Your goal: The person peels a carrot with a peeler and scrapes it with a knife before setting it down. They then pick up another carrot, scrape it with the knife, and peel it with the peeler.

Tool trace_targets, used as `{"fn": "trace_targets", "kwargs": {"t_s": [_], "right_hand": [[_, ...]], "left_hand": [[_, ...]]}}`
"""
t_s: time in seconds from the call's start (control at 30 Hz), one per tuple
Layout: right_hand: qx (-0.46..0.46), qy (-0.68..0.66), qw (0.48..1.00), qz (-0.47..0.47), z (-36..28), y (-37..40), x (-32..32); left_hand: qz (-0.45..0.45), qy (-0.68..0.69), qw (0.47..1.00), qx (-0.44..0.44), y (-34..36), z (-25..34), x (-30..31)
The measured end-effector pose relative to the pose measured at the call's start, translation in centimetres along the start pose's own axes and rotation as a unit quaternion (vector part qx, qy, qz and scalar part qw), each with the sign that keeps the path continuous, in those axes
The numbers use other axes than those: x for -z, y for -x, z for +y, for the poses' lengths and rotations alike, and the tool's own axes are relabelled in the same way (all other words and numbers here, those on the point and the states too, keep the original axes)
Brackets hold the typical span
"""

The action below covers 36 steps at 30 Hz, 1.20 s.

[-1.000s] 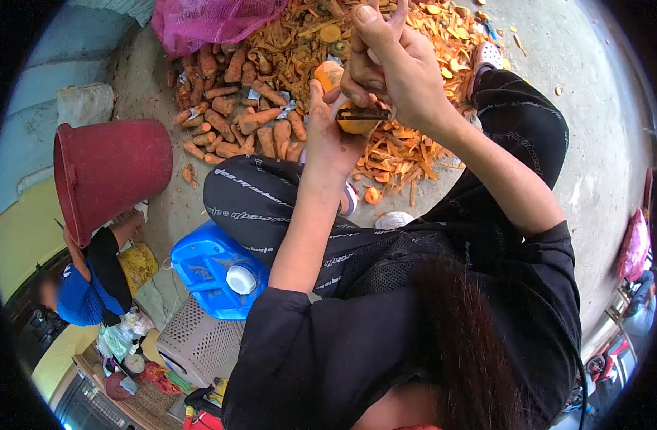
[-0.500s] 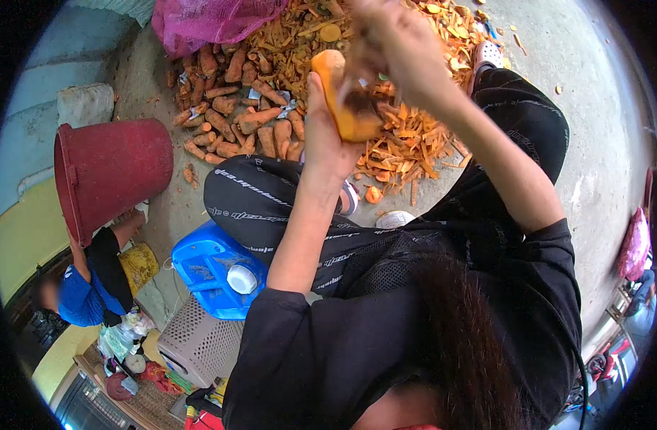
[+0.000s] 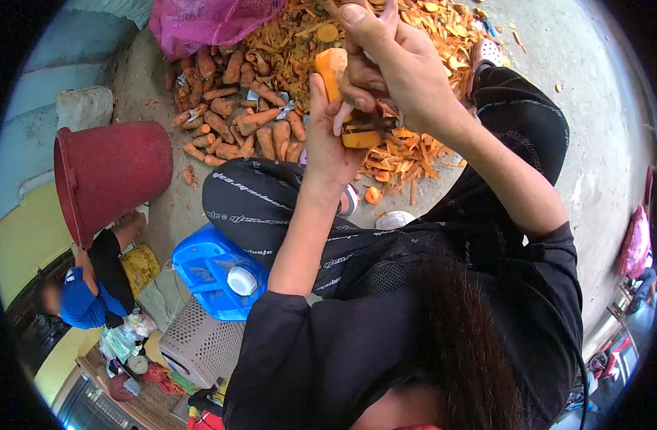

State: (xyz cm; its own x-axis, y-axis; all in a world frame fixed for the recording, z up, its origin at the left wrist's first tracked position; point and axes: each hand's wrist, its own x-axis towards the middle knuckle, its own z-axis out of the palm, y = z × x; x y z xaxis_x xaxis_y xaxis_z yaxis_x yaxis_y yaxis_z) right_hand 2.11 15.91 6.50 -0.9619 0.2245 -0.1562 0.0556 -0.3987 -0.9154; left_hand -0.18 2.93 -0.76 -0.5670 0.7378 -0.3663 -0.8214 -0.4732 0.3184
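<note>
My left hand (image 3: pixel 327 143) is wrapped around a thick, peeled-looking orange carrot (image 3: pixel 331 68), whose far end points up and away from me. My right hand (image 3: pixel 411 72) grips a pale pink Y-shaped peeler (image 3: pixel 341 118). Its dark blade lies across the carrot's near end, close to my left fingers. Part of the carrot is hidden behind my right fingers. Beneath both hands spreads a heap of orange peelings (image 3: pixel 414 154). To the left of it lies a pile of unpeeled carrots (image 3: pixel 221 107) with rough, soil-tinted skins.
A pink mesh sack (image 3: pixel 207 25) lies at the far left. On my left stand a dark red bucket (image 3: pixel 117 175), a blue jerrycan (image 3: pixel 214 269) and a grey perforated crate (image 3: pixel 199 337). Another person in a blue shirt (image 3: pixel 88 297) is beside the bucket.
My right hand has come down and toward me, drawing the peeler to the carrot's near end. The motion blur on it is gone. The other person has shifted slightly.
</note>
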Motion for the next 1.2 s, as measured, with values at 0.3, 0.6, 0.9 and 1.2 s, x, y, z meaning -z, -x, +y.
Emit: {"fn": "trace_targets", "kwargs": {"t_s": [0.3,0.6,0.9,1.2], "right_hand": [[0.051,-0.051,0.996,0.055,1.5,-6.5,2.9],[0.113,0.209,0.943,0.233,3.9,-10.5,7.4],[0.258,0.388,0.885,-0.011,0.8,-5.3,3.9],[0.165,0.565,0.809,0.001,2.6,-4.3,5.9]], "left_hand": [[-0.022,-0.029,0.999,0.018,-0.4,-0.3,0.2],[-0.03,-0.152,0.987,0.046,0.6,-2.2,-1.8],[0.085,-0.029,0.994,-0.064,-0.8,0.5,-1.3],[-0.003,0.0,0.999,-0.042,-0.2,1.5,-0.6]]}}
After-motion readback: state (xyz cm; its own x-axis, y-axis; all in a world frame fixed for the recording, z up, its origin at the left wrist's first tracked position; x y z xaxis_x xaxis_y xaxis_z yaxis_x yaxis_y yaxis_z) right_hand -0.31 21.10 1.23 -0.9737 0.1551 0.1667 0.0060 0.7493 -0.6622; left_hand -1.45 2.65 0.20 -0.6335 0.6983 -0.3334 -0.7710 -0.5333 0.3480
